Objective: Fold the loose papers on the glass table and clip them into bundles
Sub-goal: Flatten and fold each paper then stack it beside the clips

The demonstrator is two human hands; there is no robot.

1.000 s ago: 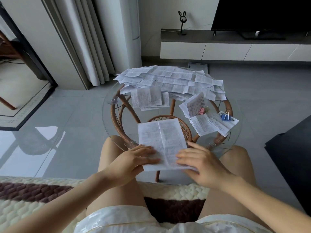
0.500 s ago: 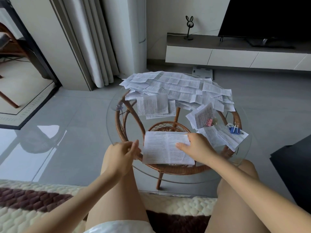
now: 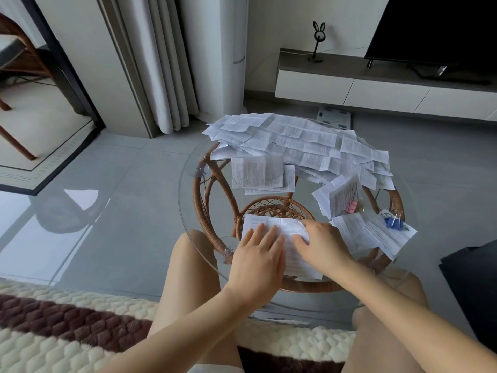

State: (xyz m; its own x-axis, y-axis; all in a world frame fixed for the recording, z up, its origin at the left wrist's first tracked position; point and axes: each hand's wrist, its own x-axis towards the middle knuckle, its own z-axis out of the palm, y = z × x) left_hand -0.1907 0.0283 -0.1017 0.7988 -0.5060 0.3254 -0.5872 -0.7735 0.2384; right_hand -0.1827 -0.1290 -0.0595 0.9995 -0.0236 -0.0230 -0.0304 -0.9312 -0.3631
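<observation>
A printed sheet (image 3: 289, 227) lies flat at the near edge of the round glass table (image 3: 188, 189). My left hand (image 3: 258, 254) presses on its left half with straight fingers. My right hand (image 3: 322, 243) rests on its right half, fingers bent down onto the paper. A big heap of loose papers (image 3: 304, 144) covers the far side of the table. To the right lie a bundle with a pink clip (image 3: 351, 207) and a bundle with a blue clip (image 3: 392, 222). A folded stack without a clip (image 3: 258, 173) sits near the middle.
A rattan frame (image 3: 215, 189) carries the glass top. My knees reach under the table's near edge. A TV cabinet (image 3: 376, 84) stands at the back right, curtains (image 3: 150, 63) at the back left, a dark object (image 3: 473, 281) on the floor at right.
My left hand has come from beside the sheet onto its left half. The right hand has stayed on the right half. The sheet earlier was turned from upright to lying sideways.
</observation>
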